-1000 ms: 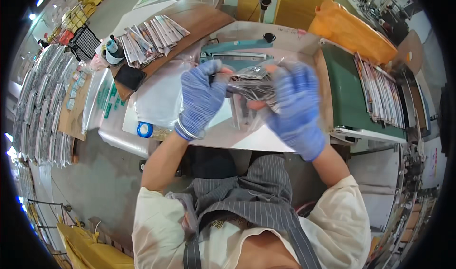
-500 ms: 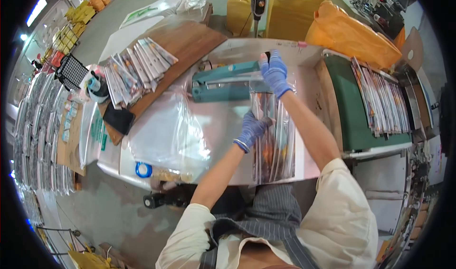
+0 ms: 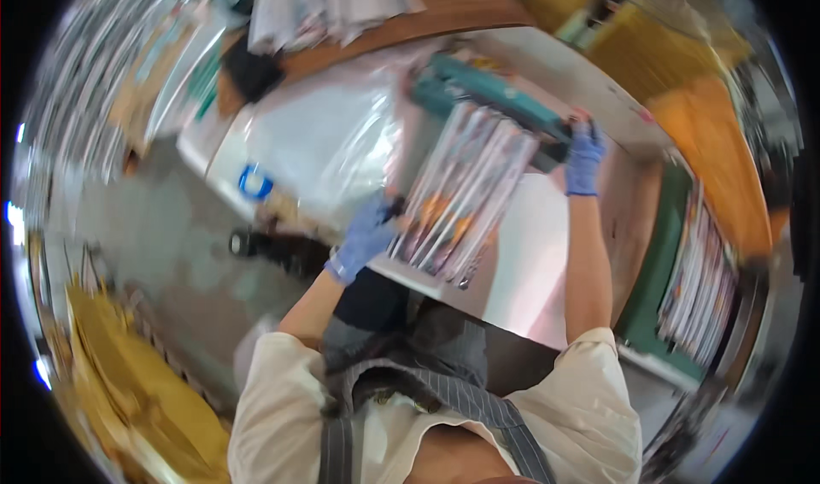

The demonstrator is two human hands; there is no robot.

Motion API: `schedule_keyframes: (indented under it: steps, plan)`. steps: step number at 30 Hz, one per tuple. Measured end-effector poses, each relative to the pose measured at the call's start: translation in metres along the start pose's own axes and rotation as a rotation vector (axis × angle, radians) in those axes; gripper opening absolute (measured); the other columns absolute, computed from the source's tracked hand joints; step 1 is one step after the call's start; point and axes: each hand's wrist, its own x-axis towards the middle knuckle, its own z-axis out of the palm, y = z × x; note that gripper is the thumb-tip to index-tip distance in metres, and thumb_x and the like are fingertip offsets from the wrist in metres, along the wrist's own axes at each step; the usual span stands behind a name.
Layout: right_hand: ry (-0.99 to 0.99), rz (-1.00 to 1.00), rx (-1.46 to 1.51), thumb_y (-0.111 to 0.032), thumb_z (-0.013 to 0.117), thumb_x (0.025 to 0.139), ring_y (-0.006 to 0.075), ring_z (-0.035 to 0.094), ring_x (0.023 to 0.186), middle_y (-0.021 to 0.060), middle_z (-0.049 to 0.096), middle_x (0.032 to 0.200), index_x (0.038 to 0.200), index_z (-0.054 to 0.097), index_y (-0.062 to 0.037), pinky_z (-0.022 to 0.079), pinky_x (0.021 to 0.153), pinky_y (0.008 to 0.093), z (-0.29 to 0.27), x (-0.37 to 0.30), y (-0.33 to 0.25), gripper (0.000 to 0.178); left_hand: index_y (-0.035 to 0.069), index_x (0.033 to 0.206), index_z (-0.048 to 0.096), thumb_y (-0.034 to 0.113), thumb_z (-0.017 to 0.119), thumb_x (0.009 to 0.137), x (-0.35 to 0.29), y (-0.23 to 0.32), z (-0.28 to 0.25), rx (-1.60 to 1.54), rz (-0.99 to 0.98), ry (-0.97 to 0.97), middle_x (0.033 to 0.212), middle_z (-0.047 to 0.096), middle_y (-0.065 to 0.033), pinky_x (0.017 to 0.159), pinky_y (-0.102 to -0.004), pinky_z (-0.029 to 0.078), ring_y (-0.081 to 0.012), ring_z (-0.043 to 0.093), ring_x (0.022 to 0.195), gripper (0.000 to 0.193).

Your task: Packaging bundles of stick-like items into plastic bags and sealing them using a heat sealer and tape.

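Observation:
My right hand (image 3: pixel 585 161), in a blue knitted glove, is closed on the end of the upper arm of a teal hand-operated bag sealer (image 3: pixel 495 93). That arm lies low over the sealer's base. A clear plastic bag (image 3: pixel 465 206) filled with several long, colourful flat packets lies slantwise on the worktable, its far end at the sealer. My left hand (image 3: pixel 366 238), gloved alike, grips the bag's near left edge. To the left spreads a stack of clear plastic bags (image 3: pixel 316 151). Motion blurs the picture somewhat.
A brown board (image 3: pixel 465 5) at the far side carries more packets (image 3: pixel 329 5). A black pouch (image 3: pixel 250 67) and a blue tape roll (image 3: pixel 254 181) are on the left. At right, a green surface (image 3: pixel 653 287) bears a row of packets (image 3: pixel 696 283); an orange sack (image 3: pixel 717 164) stands beyond.
The view has turned and shifted. The sealer's raised arm has come down. My left hand has moved from on top of the bag to its near left edge.

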Motion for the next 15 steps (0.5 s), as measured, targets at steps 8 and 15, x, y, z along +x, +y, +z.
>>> schedule_keyframes:
  steps: [8, 15]
  plan:
    - [-0.013, -0.036, -0.584, -0.027, 0.050, 0.088, 0.0248, 0.055, 0.091, 0.0130, 0.056, 0.105, 0.111, 0.053, 0.0013, 0.047, 0.076, 0.0355, -0.056, 0.037, 0.013, 0.036, 0.007, 0.110, 0.056, 0.014, 0.071, 0.073, -0.292, 0.012, -0.034, 0.045, -0.287, 0.794, 0.108, 0.058, -0.0062, 0.082, -0.0311, 0.046, -0.0170, 0.056, 0.096, 0.040]
    - [-0.274, -0.998, -0.718, -0.025, 0.059, 0.082, 0.0293, 0.055, 0.092, 0.0157, 0.052, 0.113, 0.118, 0.047, -0.0001, 0.045, 0.079, 0.0376, 0.162, -0.226, -0.095, 0.045, 0.019, 0.092, 0.067, 0.055, 0.073, 0.052, -0.292, 0.000, -0.079, 1.271, -0.293, 0.919, 0.129, 0.041, -0.0164, 0.102, -0.0548, 0.017, -0.0398, 0.029, 0.122, 0.054]
